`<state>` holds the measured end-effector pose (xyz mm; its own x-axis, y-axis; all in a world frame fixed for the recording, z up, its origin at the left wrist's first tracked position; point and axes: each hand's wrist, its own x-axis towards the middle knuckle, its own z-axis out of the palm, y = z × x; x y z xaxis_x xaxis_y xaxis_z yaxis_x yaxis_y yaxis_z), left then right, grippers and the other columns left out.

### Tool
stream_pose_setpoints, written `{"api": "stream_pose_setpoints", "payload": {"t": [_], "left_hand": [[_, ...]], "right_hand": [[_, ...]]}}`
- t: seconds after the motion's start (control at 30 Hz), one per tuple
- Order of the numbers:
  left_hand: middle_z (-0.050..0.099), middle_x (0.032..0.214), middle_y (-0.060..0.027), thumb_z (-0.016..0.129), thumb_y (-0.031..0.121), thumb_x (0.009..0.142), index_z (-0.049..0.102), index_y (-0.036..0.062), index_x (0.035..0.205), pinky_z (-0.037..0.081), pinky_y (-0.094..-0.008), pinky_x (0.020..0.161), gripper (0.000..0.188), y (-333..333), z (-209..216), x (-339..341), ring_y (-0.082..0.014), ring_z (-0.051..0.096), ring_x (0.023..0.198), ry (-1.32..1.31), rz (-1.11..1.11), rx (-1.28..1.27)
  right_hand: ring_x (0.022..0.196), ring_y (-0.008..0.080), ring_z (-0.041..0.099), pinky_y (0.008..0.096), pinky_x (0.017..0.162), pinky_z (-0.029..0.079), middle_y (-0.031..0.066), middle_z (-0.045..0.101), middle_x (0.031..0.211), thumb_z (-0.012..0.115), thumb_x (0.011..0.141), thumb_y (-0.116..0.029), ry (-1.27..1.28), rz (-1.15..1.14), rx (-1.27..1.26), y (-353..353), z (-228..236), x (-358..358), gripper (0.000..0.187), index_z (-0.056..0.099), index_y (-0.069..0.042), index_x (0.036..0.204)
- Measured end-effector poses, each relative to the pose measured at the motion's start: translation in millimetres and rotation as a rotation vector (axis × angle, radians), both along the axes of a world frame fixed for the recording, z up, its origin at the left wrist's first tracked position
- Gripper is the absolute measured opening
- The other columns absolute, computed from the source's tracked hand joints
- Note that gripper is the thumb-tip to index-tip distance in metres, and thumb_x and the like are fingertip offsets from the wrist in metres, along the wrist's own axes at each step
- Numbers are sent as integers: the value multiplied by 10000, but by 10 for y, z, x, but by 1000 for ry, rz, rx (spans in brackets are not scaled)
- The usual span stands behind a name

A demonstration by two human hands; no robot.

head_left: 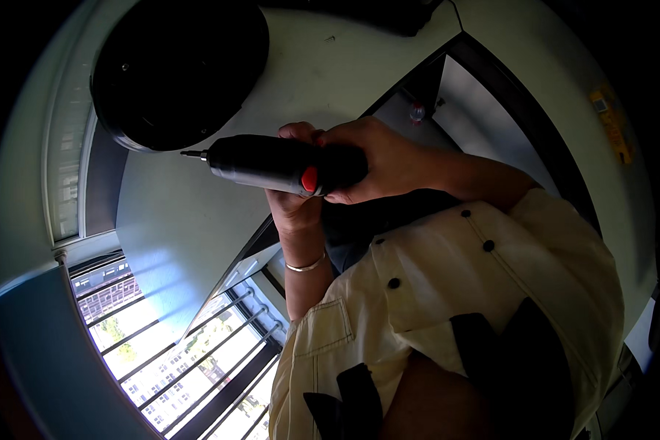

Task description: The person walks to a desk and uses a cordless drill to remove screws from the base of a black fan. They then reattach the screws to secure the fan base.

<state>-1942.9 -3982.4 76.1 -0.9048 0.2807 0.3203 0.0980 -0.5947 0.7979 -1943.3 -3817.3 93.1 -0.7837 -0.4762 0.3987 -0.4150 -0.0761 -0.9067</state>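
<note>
A black electric screwdriver [260,160] with a red button lies level across both of my hands, its thin metal bit pointing left. My right hand [359,158] is closed around the rear end of its body. From below and behind, my left hand [295,204] wraps the middle of the body; some of its fingers are hidden by the tool. A silver bracelet [306,265] circles my left wrist. Beyond the bit, a large dark round object [180,70] rests on the pale table [330,81]; its details are lost in shadow.
A yellow object [612,126] lies at the far right on a pale surface. A dark-edged opening in the table [510,95] shows a small clear bottle-like thing [416,112] inside. Another dark item [367,13] is at the back. A barred window [176,374] is at the lower left.
</note>
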Motion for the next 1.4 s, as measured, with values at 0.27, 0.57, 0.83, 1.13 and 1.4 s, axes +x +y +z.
{"api": "stream_pose_setpoints", "payload": {"t": [0.27,0.57,0.83,1.13,1.4], "left_hand": [[498,1043,-54,859,275,513,612,62,1000,375,-347,944,586,72,-20,33,-247,431,1112,-7,32,-15],[506,1145,-136,867,296,505,582,4,1083,425,-334,864,708,81,37,27,-212,518,1008,14,-16,-91],[507,1153,-107,861,311,530,556,2,1097,412,-293,865,714,4,6,-32,-173,517,992,75,-28,-126],[552,1143,-117,692,64,738,522,-19,1199,432,-376,915,498,0,163,97,-235,509,1094,40,234,-66],[568,1091,-100,641,3,765,555,-23,1144,453,-315,863,389,-177,80,248,-191,552,996,-64,343,-180]], "right_hand": [[722,239,623,323,645,484,117,626,776,739,621,-140,47,-19,-17,-24,8,29,313,604,-13,873],[742,226,628,306,677,485,128,638,828,746,617,-142,20,-23,-103,-35,-58,13,373,610,-11,939],[675,148,587,282,629,459,65,611,732,748,632,-95,-70,35,-123,-46,66,57,255,582,-34,815],[683,90,565,246,640,461,27,611,750,719,669,-53,-50,-92,-172,-1,217,-318,221,590,-24,846],[662,98,540,244,622,435,9,578,706,733,670,-136,-71,-141,-163,-127,466,-431,223,614,-38,831]]}}
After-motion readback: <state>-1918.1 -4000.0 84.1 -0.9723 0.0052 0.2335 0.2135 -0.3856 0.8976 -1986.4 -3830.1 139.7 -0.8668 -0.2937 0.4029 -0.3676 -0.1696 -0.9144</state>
